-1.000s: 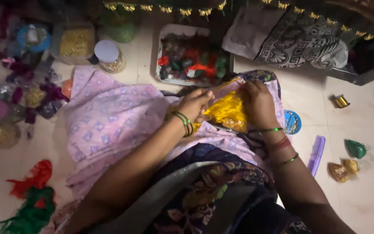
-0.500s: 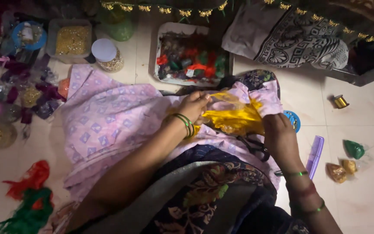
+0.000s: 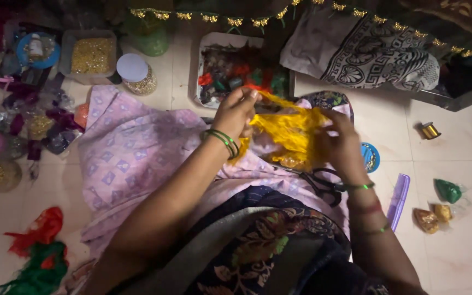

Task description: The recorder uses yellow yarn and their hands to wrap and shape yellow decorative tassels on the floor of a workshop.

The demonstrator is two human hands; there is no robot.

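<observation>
At the far left of the floor lie the red and green thread scraps [image 3: 34,251] and, higher up, a square tub of golden beads [image 3: 91,54] next to a jar with a white lid [image 3: 133,72]. None of these has moved in the last second. The pink printed cloth [image 3: 132,158] covers the person's lap as before.

The left hand [image 3: 236,112] is now raised higher than a second ago. Its fingers are pinched tight on the upper end of the yellow thread bundle [image 3: 288,131], just in front of the tray of mixed coloured threads [image 3: 236,74]. Earlier both hands were pressing the bundle low on the lap; half a second ago the right hand had gone down to the side. Now the right hand [image 3: 340,145] is back up and grips the other side of the bundle, with fingers closed on the strands. So the yellow bundle is lifted from the cloth and stretched between the two hands, looser and more spread than before. I judge the work is at the stage of pulling the strands apart.

The black scissors [image 3: 323,183] lie on the lap under the right wrist, untouched. Further right, a purple comb [image 3: 399,199] and a small gold spool [image 3: 430,130] rest on the tiles.
</observation>
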